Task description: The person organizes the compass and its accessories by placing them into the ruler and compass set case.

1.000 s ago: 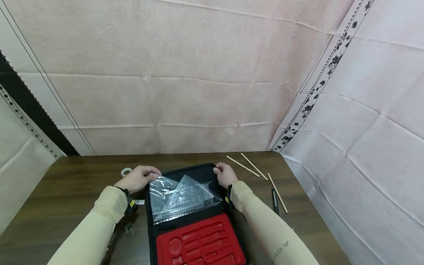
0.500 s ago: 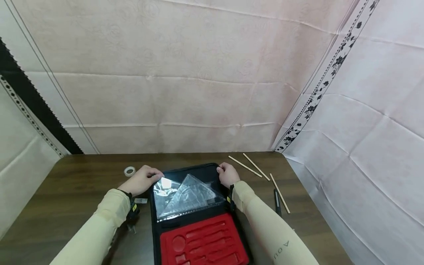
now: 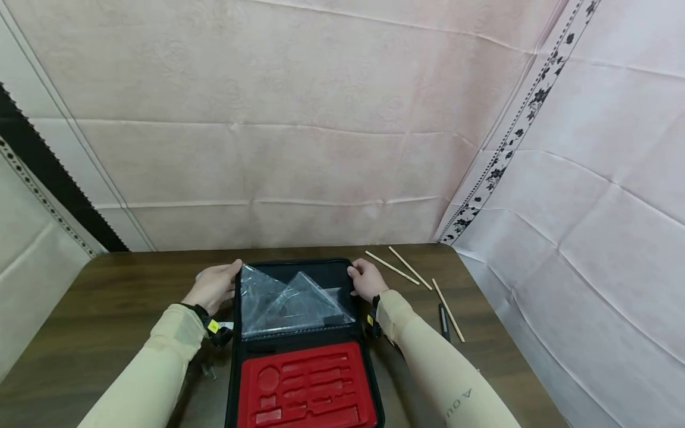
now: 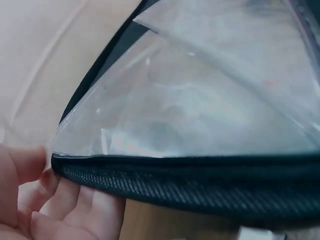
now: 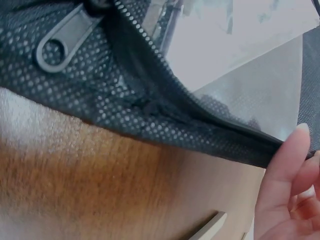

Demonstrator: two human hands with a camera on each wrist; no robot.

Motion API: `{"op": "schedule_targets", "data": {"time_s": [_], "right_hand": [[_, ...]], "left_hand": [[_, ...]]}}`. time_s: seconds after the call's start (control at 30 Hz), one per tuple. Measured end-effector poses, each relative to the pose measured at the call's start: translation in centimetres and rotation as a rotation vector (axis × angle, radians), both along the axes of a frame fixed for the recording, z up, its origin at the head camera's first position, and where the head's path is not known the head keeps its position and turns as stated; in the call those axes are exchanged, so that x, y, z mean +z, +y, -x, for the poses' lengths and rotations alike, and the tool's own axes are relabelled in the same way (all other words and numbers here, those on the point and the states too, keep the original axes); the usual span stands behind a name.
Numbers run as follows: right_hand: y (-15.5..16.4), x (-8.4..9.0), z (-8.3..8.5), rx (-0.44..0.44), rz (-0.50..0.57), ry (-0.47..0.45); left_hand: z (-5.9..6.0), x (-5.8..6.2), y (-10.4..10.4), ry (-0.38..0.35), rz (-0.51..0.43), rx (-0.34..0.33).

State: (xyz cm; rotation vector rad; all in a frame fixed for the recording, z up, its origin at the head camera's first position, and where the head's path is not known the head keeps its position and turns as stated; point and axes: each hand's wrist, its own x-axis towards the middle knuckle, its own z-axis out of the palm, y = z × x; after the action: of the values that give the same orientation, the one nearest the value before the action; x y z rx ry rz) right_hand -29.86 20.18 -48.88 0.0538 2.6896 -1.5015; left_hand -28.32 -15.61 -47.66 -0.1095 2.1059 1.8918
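Lid of black case (image 3: 299, 268) lifted off the surface (image 3: 107, 309) since earlier.
Left hand (image 3: 214, 285) and right hand (image 3: 368, 280) fingers clamp its far corners.

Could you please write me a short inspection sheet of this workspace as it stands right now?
Surface: dark wooden table.
Job's things: black zip case lies open, red foam tray near, clear set squares in the far half.
Clutter: three wooden sticks and a black pen to the right.
Hands: left hand and right hand each grip a far corner of the case.
Cables: nothing seen.
Surroundings: pink sheets hang behind and to the right.
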Motion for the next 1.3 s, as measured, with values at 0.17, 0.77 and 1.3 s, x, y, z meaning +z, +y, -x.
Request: {"op": "schedule_targets", "data": {"time_s": [0.17, 0.77, 1.3], "right_hand": [[0.1, 0.1, -0.1, 0.02, 0.0, -0.007], [-0.2, 0.0, 0.1, -0.011, 0.001, -0.016], [-0.1, -0.2, 0.3, -0.025, 0.034, -0.002]], "left_hand": [[0.1, -0.1, 0.0, -0.02, -0.013, 0.034], [0.2, -0.8, 0.6, 0.173, 0.206, 0.162], [0.2, -0.8, -0.3, 0.046, 0.027, 0.009]]}}
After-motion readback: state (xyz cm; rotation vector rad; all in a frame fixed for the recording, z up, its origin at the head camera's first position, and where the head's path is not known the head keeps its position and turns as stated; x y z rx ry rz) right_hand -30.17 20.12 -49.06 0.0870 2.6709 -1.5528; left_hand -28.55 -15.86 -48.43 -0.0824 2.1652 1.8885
